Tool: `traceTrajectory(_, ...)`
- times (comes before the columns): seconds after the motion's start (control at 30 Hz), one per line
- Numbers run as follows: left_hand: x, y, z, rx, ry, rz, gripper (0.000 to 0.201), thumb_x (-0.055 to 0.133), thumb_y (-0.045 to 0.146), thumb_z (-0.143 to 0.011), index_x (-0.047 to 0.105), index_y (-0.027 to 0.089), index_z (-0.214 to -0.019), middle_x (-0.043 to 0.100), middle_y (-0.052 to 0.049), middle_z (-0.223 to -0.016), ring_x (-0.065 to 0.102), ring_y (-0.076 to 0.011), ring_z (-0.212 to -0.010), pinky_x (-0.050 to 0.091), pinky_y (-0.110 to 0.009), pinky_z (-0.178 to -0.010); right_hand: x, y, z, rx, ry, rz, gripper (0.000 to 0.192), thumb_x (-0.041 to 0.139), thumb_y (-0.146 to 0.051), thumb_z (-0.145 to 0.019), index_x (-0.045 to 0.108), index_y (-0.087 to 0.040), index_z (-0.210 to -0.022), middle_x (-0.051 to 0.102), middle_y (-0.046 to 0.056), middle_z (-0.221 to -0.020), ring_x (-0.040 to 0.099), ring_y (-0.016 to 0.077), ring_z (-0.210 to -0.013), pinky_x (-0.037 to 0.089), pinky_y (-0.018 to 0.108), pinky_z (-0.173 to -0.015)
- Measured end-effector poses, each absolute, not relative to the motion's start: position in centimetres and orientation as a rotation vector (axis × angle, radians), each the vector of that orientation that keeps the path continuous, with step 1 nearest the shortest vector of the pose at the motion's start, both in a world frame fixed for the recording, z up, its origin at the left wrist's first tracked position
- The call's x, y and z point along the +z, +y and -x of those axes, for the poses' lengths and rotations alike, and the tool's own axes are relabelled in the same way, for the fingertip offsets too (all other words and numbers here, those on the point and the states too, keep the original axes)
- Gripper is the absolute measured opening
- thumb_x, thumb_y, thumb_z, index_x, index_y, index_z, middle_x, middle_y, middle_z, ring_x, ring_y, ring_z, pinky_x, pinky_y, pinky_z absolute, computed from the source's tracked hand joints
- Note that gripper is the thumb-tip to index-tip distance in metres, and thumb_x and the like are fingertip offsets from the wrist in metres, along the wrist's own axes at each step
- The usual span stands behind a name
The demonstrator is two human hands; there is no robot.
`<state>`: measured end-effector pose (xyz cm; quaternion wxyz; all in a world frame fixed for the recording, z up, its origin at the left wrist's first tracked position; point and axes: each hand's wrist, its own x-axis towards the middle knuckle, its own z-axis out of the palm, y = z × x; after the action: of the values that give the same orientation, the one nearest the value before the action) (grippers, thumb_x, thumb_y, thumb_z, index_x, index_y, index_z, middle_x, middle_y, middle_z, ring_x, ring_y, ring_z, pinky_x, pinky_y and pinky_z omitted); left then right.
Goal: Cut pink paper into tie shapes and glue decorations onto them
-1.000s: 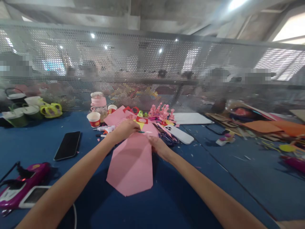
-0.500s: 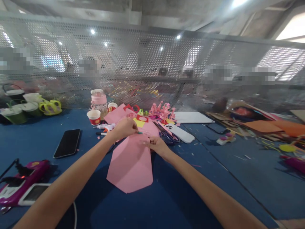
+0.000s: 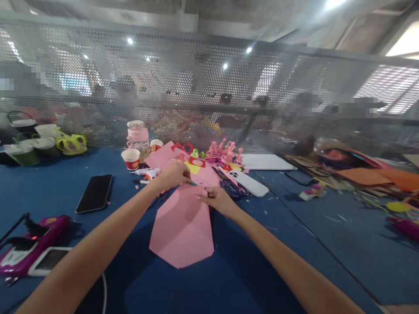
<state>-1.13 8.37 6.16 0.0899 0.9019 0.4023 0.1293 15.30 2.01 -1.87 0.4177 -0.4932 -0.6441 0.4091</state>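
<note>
The pink paper sheet (image 3: pixel 183 226) lies flat on the blue table (image 3: pixel 278 244), its far end under both hands. The left hand (image 3: pixel 173 174) pinches a small teal-tipped tool there; the right hand (image 3: pixel 216 198) rests loosely curled on the sheet's right edge. A white phone (image 3: pixel 250 183) lies just beyond, a black phone (image 3: pixel 94 198) well left.

No text, label or number can be read anywhere.

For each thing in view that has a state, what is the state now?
left hand: fingers closed on a small teal-tipped tool
right hand: resting on the paper
pink paper: flat, corners folded
black phone: screen dark
white phone: face down
paper cup: upright
</note>
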Motion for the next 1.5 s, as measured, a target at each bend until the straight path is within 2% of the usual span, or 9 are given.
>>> traceTrajectory(0.1,6.0,8.6,1.1,0.355,1.126,-2.671,0.014,0.059,0.014,-0.069,0.071,0.016,-0.076,0.068,-0.001,-0.069,0.056,-0.0105,-0.063,0.037,-0.018,-0.059,-1.7,1.9,-15.2,0.973,-1.638,1.276,0.053,0.065,-0.054,-0.055,0.024,-0.021,-0.047,0.02,-0.009,-0.043,0.02,0.0033,-0.041,0.014,0.021,-0.041)
traceTrajectory(0.27,6.0,8.7,1.1,0.317,1.202,-2.673,0.011,0.063,0.016,-0.067,0.072,0.015,-0.074,0.069,-0.004,-0.071,0.057,-0.0131,-0.067,0.036,-0.02,-0.06,-1.7,1.9,-15.1,0.952,-1.686,1.266,0.049,0.063,-0.055,-0.056,0.029,-0.02,-0.048,0.024,-0.008,-0.047,0.025,0.0047,-0.044,0.019,0.021,-0.042)
traceTrajectory(0.5,6.2,8.7,1.3,0.359,1.246,-2.564,0.012,0.064,0.02,-0.066,0.072,0.015,-0.073,0.068,-0.002,-0.062,0.055,-0.0111,-0.059,0.035,-0.018,-0.053,-1.9,2.2,-15.3,0.895,-1.71,1.266,0.05,0.063,-0.054,-0.057,0.026,-0.021,-0.049,0.021,-0.008,-0.049,0.022,0.0047,-0.045,0.017,0.021,-0.041)
traceTrajectory(0.7,6.1,8.9,1.5,0.401,1.209,-2.542,0.014,0.069,0.022,-0.06,0.073,0.015,-0.07,0.068,-0.002,-0.059,0.055,-0.0109,-0.056,0.036,-0.018,-0.053,-1.6,2.0,-15.4,0.957,-1.713,1.276,0.044,0.063,-0.056,-0.056,0.04,-0.018,-0.052,0.032,-0.006,-0.049,0.032,0.0068,-0.046,0.024,0.021,-0.042)
traceTrajectory(0.8,6.1,8.6,1.4,0.393,1.189,-2.553,0.014,0.069,0.023,-0.059,0.073,0.014,-0.07,0.067,-0.002,-0.057,0.055,-0.011,-0.055,0.035,-0.018,-0.052,-1.5,2.0,-15.3,0.926,-1.655,1.265,0.041,0.06,-0.057,-0.058,0.049,-0.018,-0.059,0.046,-0.003,-0.054,0.043,0.0099,-0.049,0.033,0.023,-0.046)
traceTrajectory(0.87,6.1,8.3,1.3,0.385,1.182,-2.536,0.015,0.069,0.022,-0.058,0.073,0.014,-0.071,0.066,-0.002,-0.057,0.055,-0.0106,-0.055,0.035,-0.018,-0.051,-1.4,2.0,-15.3,0.835,-1.603,1.24,0.039,0.059,-0.055,-0.06,0.055,-0.017,-0.068,0.056,0.0,-0.063,0.052,0.0138,-0.058,0.04,0.025,-0.055)
traceTrajectory(0.97,6.2,7.9,1.1,0.384,1.161,-2.509,0.016,0.07,0.024,-0.058,0.072,0.014,-0.07,0.066,-0.002,-0.055,0.054,-0.0104,-0.053,0.035,-0.018,-0.05,-1.2,1.8,-15.2,0.677,-1.56,1.231,0.035,0.055,-0.052,-0.067,0.057,-0.017,-0.073,0.062,0.004,-0.072,0.057,0.0173,-0.07,0.043,0.027,-0.061)
traceTrajectory(1.3,5.3,7.0,0.0,0.4,1.057,-2.383,0.014,0.073,0.017,-0.051,0.07,0.014,-0.064,0.066,0.0,-0.059,0.058,-0.0117,-0.058,0.038,-0.018,-0.05,-0.8,1.3,-15.5,0.206,-1.682,1.127,0.033,0.045,-0.04,-0.083,0.055,-0.019,-0.06,0.059,0.003,-0.063,0.054,0.0155,-0.063,0.041,0.027,-0.059)
traceTrajectory(1.5,4.7,7.1,-0.2,0.348,1.003,-2.356,0.018,0.073,0.017,-0.051,0.071,0.013,-0.068,0.066,-0.001,-0.06,0.057,-0.0109,-0.056,0.039,-0.018,-0.052,-0.9,1.4,-15.7,0.019,-1.737,1.055,0.027,0.046,-0.033,-0.084,0.054,-0.019,-0.063,0.059,0.004,-0.065,0.054,0.0155,-0.066,0.042,0.027,-0.061)
